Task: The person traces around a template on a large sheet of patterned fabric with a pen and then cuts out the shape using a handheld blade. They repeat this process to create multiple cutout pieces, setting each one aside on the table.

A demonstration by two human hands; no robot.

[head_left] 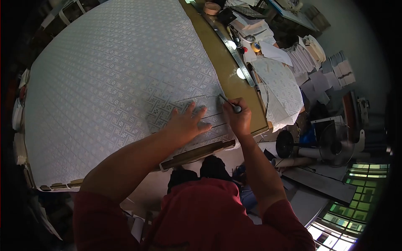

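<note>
A pale patterned fabric (125, 62) covers most of the table, with dark lines near its right front corner. My left hand (187, 122) lies on that fabric with its fingers spread, beside the lines. To its right, my right hand (238, 117) is closed around a dark-handled tool (236, 108), whose thin tip points up and left to the fabric's right edge. The exact kind of tool is too small to tell.
A long metal ruler (234, 54) lies along the brown table (217, 46). Papers (272, 52), a tape roll (256, 47) and folded patterned fabric (278, 92) are farther right. A fan (336, 144) stands beyond the table's right corner.
</note>
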